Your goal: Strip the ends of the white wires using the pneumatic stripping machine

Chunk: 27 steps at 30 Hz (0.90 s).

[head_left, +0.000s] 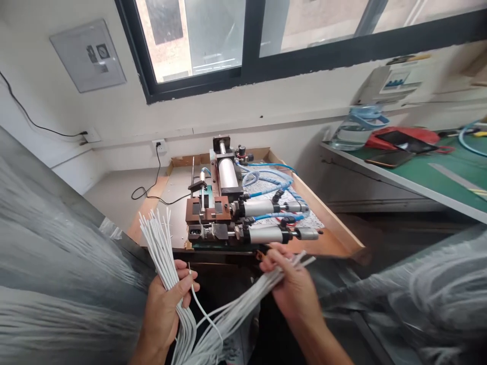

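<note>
- Nearest, the left hand (163, 301) closes around a bundle of white wires (162, 253), the ends fanned upward; the low grip probably leaves those ends loose.
- One single wire (196, 299) stands apart at the left thumb and fingertips, its tip raised—apparently parted from the rest by the pinch.
- The right hand (297, 286) is closed on another gathered length, the right bundle (251, 296), its tips poking out past the fingers; this likely holds the strands together.
- Between the hands both lengths sag and cross, so the slack seems to limit any wide spread. Plastic-wrapped material flanks both arms, on the left (57, 263) and the right (437, 299), narrowing sideways room.
- Just beyond, the machine (228, 175) sits near the worktop's front edge, its lower cylinder (266, 234) just above the right hand—little room to lift there.
- Blue hoses (270, 180) loop behind the cylinders, inside the raised wooden rim (327, 208).
- Farther right, the green bench (437, 177) presents a long edge; the wall and window (213, 35) close off the back.
</note>
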Each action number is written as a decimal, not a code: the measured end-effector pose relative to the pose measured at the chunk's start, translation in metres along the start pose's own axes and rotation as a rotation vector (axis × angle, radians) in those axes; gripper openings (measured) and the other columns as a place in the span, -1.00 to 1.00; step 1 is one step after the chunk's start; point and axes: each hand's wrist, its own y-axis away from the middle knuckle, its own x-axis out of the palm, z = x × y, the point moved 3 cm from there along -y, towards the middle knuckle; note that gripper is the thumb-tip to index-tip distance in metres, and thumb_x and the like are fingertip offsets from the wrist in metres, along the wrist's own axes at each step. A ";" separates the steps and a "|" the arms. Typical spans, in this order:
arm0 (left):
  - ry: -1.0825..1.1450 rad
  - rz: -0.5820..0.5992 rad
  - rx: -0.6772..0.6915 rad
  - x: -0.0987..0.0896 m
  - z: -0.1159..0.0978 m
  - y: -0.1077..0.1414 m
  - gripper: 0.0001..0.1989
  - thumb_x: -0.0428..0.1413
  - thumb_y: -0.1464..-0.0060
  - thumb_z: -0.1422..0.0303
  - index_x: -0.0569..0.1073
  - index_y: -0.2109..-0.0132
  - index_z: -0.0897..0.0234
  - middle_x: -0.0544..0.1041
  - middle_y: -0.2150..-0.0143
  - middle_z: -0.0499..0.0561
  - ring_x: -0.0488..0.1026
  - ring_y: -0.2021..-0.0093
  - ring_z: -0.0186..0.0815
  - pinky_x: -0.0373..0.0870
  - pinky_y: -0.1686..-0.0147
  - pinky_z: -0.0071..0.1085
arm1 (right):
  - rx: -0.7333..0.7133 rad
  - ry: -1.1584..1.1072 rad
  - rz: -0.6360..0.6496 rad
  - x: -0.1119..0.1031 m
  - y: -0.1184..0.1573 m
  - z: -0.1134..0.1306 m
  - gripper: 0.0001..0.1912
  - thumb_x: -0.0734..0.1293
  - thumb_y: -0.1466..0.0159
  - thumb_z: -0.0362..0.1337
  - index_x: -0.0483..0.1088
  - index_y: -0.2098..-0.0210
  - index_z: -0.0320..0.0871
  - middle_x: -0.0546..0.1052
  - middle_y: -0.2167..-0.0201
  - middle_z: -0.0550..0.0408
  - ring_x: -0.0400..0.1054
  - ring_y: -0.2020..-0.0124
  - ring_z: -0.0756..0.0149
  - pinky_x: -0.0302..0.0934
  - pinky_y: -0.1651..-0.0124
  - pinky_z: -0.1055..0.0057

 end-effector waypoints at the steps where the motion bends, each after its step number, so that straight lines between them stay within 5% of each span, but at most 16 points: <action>1: 0.000 -0.015 0.014 -0.001 0.000 -0.002 -0.68 0.22 0.26 0.44 0.34 0.27 0.34 0.50 0.45 0.05 0.42 0.52 -0.33 0.12 0.69 -0.53 | -0.087 0.056 -0.086 -0.008 -0.004 0.011 -0.75 0.37 0.00 -0.24 0.31 0.33 -0.17 0.24 0.63 0.27 0.14 0.60 0.48 0.02 0.51 0.51; 4: 0.008 -0.050 0.049 -0.001 -0.001 -0.004 -0.66 0.22 0.27 0.44 0.35 0.25 0.33 0.51 0.40 0.06 0.44 0.52 -0.32 0.13 0.70 -0.52 | -0.582 0.329 -0.347 -0.020 0.000 0.045 -0.70 0.38 0.01 -0.30 0.33 0.26 -0.15 0.34 0.43 0.18 0.24 0.41 0.41 0.11 0.29 0.44; 6: 0.019 -0.061 0.071 0.002 -0.002 -0.006 -0.65 0.23 0.28 0.45 0.36 0.25 0.32 0.51 0.37 0.07 0.45 0.52 -0.31 0.14 0.70 -0.52 | -0.789 0.541 -0.257 -0.009 0.013 0.047 -0.78 0.35 -0.02 -0.33 0.36 0.30 -0.14 0.37 0.39 0.14 0.26 0.34 0.36 0.12 0.22 0.42; 10: 0.036 -0.071 0.093 0.009 -0.005 -0.009 -0.64 0.24 0.32 0.46 0.38 0.26 0.32 0.51 0.38 0.07 0.46 0.52 -0.27 0.11 0.73 -0.53 | -0.432 0.791 0.576 0.037 0.038 -0.011 -0.87 0.25 -0.13 -0.31 0.39 0.32 -0.15 0.42 0.44 0.08 0.29 0.44 0.36 0.17 0.40 0.50; 12: 0.039 -0.092 0.092 0.011 -0.007 -0.012 -0.64 0.25 0.33 0.46 0.39 0.28 0.33 0.51 0.40 0.08 0.46 0.49 -0.23 0.10 0.73 -0.53 | -0.347 0.768 0.755 0.051 0.048 -0.039 -0.85 0.23 -0.15 -0.28 0.42 0.40 -0.18 0.39 0.53 0.08 0.26 0.51 0.39 0.14 0.45 0.51; 19: 0.076 -0.285 0.223 0.005 -0.021 -0.028 -0.74 0.26 0.36 0.45 0.42 0.39 0.32 0.46 0.58 -0.05 0.40 0.52 -0.35 0.08 0.72 -0.55 | -0.124 0.630 0.699 0.060 0.038 -0.064 -0.70 0.23 -0.15 -0.18 0.47 0.54 -0.24 0.36 0.61 0.08 0.21 0.54 0.39 0.06 0.47 0.49; 23: 0.083 -0.398 0.243 0.000 -0.030 -0.039 -0.78 0.25 0.34 0.44 0.42 0.42 0.29 0.47 0.55 -0.08 0.39 0.45 -0.37 0.15 0.67 -0.56 | 0.121 0.395 0.496 0.061 0.022 -0.066 -0.67 0.28 -0.07 -0.10 0.43 0.58 -0.26 0.31 0.65 0.13 0.08 0.64 0.48 -0.05 0.58 0.52; 27: 0.050 -0.364 0.147 0.003 -0.028 -0.047 -0.75 0.27 0.40 0.42 0.42 0.44 0.29 0.48 0.56 -0.05 0.39 0.45 -0.33 0.19 0.66 -0.54 | 0.281 0.134 0.343 0.073 0.007 -0.072 -0.68 0.32 -0.03 -0.11 0.41 0.53 -0.30 0.30 0.66 0.15 0.00 0.71 0.57 -0.17 0.63 0.55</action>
